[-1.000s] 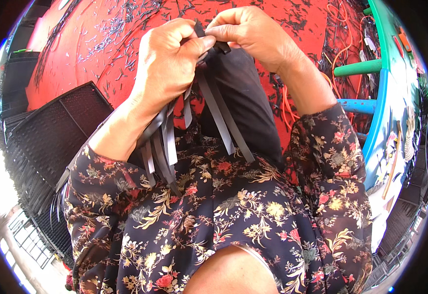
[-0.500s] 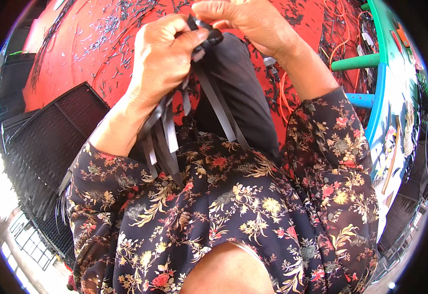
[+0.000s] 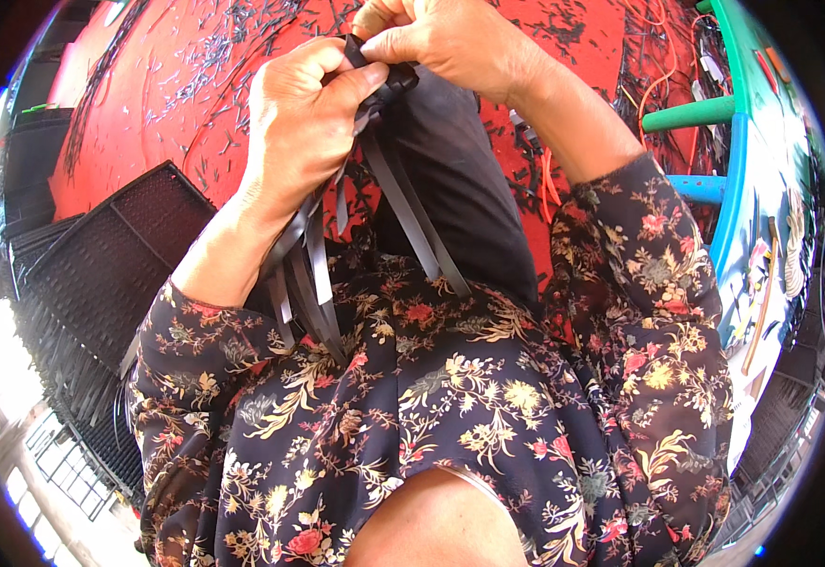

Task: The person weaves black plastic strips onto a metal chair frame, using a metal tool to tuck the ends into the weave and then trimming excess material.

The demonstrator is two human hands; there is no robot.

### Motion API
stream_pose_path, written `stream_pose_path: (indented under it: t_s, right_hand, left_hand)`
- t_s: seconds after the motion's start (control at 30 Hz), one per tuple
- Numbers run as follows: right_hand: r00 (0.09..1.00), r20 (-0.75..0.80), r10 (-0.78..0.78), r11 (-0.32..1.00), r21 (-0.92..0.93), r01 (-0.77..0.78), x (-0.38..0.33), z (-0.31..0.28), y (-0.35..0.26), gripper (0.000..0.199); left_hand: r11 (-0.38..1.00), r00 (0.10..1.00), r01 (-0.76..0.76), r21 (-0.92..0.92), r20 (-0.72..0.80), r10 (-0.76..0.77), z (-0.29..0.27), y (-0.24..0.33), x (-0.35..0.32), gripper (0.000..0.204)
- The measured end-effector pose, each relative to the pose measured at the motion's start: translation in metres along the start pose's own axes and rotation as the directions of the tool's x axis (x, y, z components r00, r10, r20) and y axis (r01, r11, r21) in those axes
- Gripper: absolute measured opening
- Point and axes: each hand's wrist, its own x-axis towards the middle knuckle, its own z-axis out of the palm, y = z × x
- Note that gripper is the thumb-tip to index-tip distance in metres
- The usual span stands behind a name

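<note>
Black strips [image 3: 399, 206] — flat, satiny, dangling — left grip [image 3: 299, 123] clasping them, right grip [image 3: 460, 49] pinching one

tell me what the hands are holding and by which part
The left hand grips black strips by their bunched upper end; the right hand is there too, its grip unclear.

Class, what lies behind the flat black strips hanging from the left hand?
Behind the black strips show a dark fabric trouser leg, red floor and a dark floral blouse. The left hand hides their upper part and whatever lies behind it.
</note>
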Motion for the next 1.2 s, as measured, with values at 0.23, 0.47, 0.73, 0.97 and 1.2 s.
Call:
stream_pose_path:
  t_s: [0.23, 0.47, 0.73, 0.97, 1.2]
  right_hand:
    - [0.995, 0.013, -0.103, 0.991, -0.086, 0.104, 0.01, 0.002, 0.005, 0.011]
    - [0.996, 0.04, -0.08, 0.971, -0.222, 0.087, 0.013, 0.003, 0.023, 0.01]
    - [0.99, -0.137, -0.037, 0.999, -0.039, 0.032, -0.006, 0.004, 0.027, 0.013]
    - [0.867, -0.469, -0.168, 0.982, -0.006, 0.187, -0.065, 0.044, 0.013, 0.014]
    - [0.755, -0.571, -0.323, 0.936, -0.312, 0.165, -0.058, 0.067, 0.018, 0.015]
  left_hand:
    - [0.999, 1.0, 0.019, -0.051, 0.005, -0.019, 0.0, 0.013, -0.009, 0.025]
    - [0.979, 0.989, -0.149, 0.136, 0.001, 0.15, 0.008, 0.005, -0.011, 0.025]
    - [0.994, 1.0, -0.005, 0.107, 0.022, 0.002, 0.005, 0.002, -0.012, 0.025]
    - [0.987, 0.992, -0.117, 0.11, 0.052, 0.112, -0.001, -0.009, -0.005, 0.025]
    - [0.948, 0.948, -0.316, 0.038, 0.061, 0.313, 0.001, -0.02, -0.005, 0.014]
